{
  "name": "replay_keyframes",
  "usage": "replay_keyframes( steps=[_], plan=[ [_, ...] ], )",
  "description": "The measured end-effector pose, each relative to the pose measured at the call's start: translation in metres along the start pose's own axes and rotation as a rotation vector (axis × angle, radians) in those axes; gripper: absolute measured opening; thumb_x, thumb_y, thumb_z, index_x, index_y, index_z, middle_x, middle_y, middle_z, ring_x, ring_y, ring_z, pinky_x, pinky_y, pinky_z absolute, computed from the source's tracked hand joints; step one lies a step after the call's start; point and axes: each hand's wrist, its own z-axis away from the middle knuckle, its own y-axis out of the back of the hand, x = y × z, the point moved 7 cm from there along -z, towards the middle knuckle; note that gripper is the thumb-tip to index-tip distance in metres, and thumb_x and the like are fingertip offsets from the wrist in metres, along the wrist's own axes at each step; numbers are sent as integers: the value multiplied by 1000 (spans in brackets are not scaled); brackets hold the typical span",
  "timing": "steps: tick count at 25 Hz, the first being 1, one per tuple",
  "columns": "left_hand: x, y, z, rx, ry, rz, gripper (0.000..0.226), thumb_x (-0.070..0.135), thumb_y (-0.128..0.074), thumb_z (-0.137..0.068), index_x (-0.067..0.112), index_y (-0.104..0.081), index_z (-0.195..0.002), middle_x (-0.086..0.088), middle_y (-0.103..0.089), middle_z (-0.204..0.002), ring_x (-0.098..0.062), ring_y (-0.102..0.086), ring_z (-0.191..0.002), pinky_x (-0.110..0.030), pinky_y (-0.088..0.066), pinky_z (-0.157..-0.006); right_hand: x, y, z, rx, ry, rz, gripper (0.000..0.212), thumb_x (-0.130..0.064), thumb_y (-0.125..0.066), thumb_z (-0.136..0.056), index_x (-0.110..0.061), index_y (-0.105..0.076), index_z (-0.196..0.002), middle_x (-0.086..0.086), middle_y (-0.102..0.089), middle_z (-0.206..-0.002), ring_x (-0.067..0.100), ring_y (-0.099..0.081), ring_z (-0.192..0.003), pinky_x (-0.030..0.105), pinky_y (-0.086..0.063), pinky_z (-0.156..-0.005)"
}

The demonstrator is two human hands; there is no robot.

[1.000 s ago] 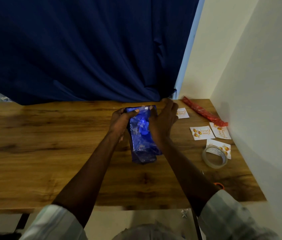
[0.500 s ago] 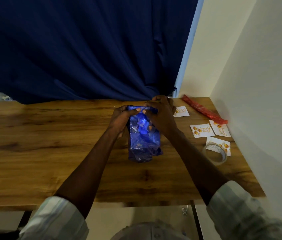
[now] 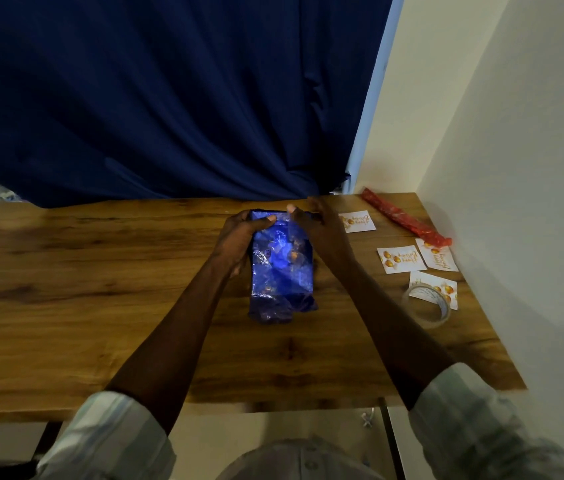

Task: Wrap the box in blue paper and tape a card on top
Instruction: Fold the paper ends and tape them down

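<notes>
Wrapped box (image 3: 280, 268): glossy metallic blue paper, crinkled, with pale glare patches. Counter (image 3: 83, 278): warm brown wood grain with darker streaks and knots. Greeting cards (image 3: 396, 259), right side: white, printed with orange-gold baubles and gold script. Tape roll (image 3: 427, 307), near right: clear, faintly greyish. Wrapping-paper roll (image 3: 405, 218), far right: shiny red. Curtain (image 3: 169, 98), far side: deep navy, plain. Wall (image 3: 516, 168), right: off-white. Sleeves (image 3: 107, 434): pale grey-white with faint stripes.
</notes>
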Motion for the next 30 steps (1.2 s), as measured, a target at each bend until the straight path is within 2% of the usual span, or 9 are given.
replay_keyframes(
  steps=[3,6,10,14,16,22,25,28,30],
  plan=[
    [-3,-6,-1,-19,14,-20,10,8,-68,-85,5,-62,-93,-3,-70,-69,-17,-65,-58,-26,-52,-52,1,-5,7,78,20,-73,22,-38,-63,-91,-17,-58,-92,-6,-62,-77,-2,-60,-65,16,-46,-61],
    [-6,-10,0,-32,25,4,35,14,-70,-84,-3,-58,-112,-11,-71,-85,-24,-69,-70,-29,-55,-59,2,-5,8,126,53,-110,15,-32,-64,-91,-22,-56,-84,-7,-61,-70,-7,-55,-53,10,-45,-53],
    [-5,-14,0,9,-12,-38,52,25,-82,-75,-4,-60,-113,-20,-72,-101,-30,-71,-89,-42,-59,-77,-1,-5,7,140,34,-94,15,-28,-63,-92,-16,-55,-89,-8,-58,-71,-12,-54,-50,4,-40,-48],
    [-8,-9,-4,53,-6,-31,28,17,-75,-82,3,-62,-103,-18,-72,-98,-30,-71,-82,-39,-59,-71,4,-6,5,119,40,-105,17,-32,-56,-96,-17,-56,-88,-3,-59,-70,0,-56,-55,18,-46,-57],
    [-12,-7,-7,38,25,-29,30,15,-72,-85,-1,-62,-108,-20,-72,-98,-31,-71,-82,-42,-59,-74,8,-5,2,94,13,-85,21,-31,-48,-100,-16,-55,-87,0,-55,-67,4,-53,-53,22,-45,-56],
    [-16,-11,-4,20,70,-36,19,14,-67,-88,2,-63,-102,-20,-72,-95,-30,-70,-78,-40,-60,-68,17,-6,2,105,8,-126,25,-34,-52,-98,-16,-55,-82,-4,-54,-65,0,-51,-50,15,-44,-51],
    [-19,-8,-5,31,92,-65,22,16,-67,-87,2,-63,-104,-21,-71,-98,-35,-68,-84,-47,-57,-77,24,-9,1,31,-34,-126,19,-27,-49,-100,-12,-55,-90,-1,-55,-69,1,-53,-52,17,-46,-53],
    [-26,0,3,81,170,134,13,18,-60,-91,8,-65,-97,-13,-73,-87,-28,-70,-74,-36,-59,-62,33,1,-2,56,-44,-90,26,-26,-39,-104,-15,-56,-87,-2,-57,-73,-1,-55,-60,16,-42,-57],
    [-35,22,0,172,191,291,24,23,-58,-90,9,-66,-108,-13,-73,-99,-26,-69,-84,-36,-57,-69,47,12,-2,101,-107,-103,25,-26,-39,-103,-17,-59,-91,-2,-59,-82,6,-56,-73,23,-41,-64]
  ],
)
